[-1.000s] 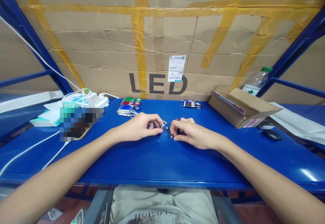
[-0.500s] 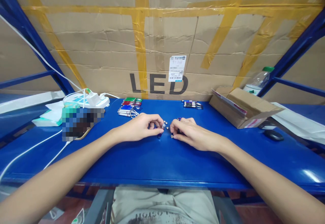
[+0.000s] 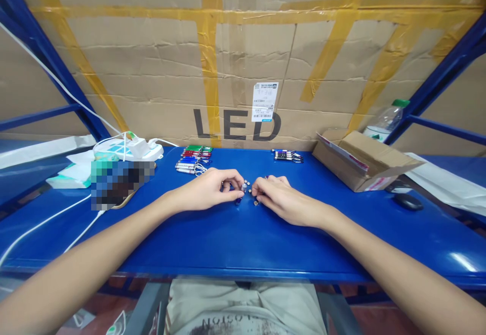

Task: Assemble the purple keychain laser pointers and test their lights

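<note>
Both my hands rest on the blue table [image 3: 243,244] near its middle. My left hand [image 3: 212,189] is curled around a small blue keychain flashlight [image 3: 239,196], its metal tip poking out between thumb and fingers. My right hand [image 3: 275,198] sits just right of it, fingers pinched together over small round silver button cells [image 3: 255,202] lying on the table. What the right fingertips hold is too small to make out. A few more silver cells [image 3: 247,182] lie between the hands.
Behind the hands lie a row of coloured keychain flashlights [image 3: 193,159] and a smaller bunch [image 3: 287,156]. An open cardboard box [image 3: 360,160] and a plastic bottle [image 3: 385,120] stand at right, a computer mouse [image 3: 407,201] beyond. A white power strip [image 3: 131,149] with cables sits at left.
My right hand has crept slightly left, closer to the flashlight's tip. My left hand has stayed in place.
</note>
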The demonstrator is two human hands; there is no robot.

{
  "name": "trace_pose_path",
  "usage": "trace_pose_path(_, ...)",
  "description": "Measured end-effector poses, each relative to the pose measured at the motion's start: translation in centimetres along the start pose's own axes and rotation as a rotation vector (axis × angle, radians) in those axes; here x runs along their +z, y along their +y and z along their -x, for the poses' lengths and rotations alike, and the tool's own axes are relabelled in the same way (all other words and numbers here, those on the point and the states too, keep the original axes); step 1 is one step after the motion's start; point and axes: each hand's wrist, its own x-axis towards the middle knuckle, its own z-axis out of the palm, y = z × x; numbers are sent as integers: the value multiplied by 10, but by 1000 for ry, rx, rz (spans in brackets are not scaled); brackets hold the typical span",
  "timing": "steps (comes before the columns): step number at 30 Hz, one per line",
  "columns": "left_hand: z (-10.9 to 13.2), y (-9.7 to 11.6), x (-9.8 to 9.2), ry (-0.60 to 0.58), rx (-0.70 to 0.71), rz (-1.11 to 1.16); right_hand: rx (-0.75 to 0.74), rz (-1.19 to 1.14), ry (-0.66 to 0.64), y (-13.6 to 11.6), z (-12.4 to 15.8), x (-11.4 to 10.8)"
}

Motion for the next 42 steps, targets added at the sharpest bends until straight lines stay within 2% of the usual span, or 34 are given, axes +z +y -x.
trace_pose_path(8,-1,0,0,-10,-3,-2,3,44,51,4,-2,7)
trace_pose_path(12,-1,1,0,-12,4,-1,22,76,76,4,-1,3)
trace_pose_path(18,0,2,1,0,11,-7,34,167,190,13,2,-4)
trace_pose_path(26,-1,-3,6,29,18,-32,24,209,180,25,2,-5)
trace_pose_path(33,-1,-4,8,8,11,-26,10,63,133,6,3,-12)
trace_pose_path(38,-2,-4,8,-2,14,-23,8,6,62,-2,2,-3)
trace_pose_path(42,-2,-4,7,-9,-1,-5,-2,-2,63,-1,0,2)
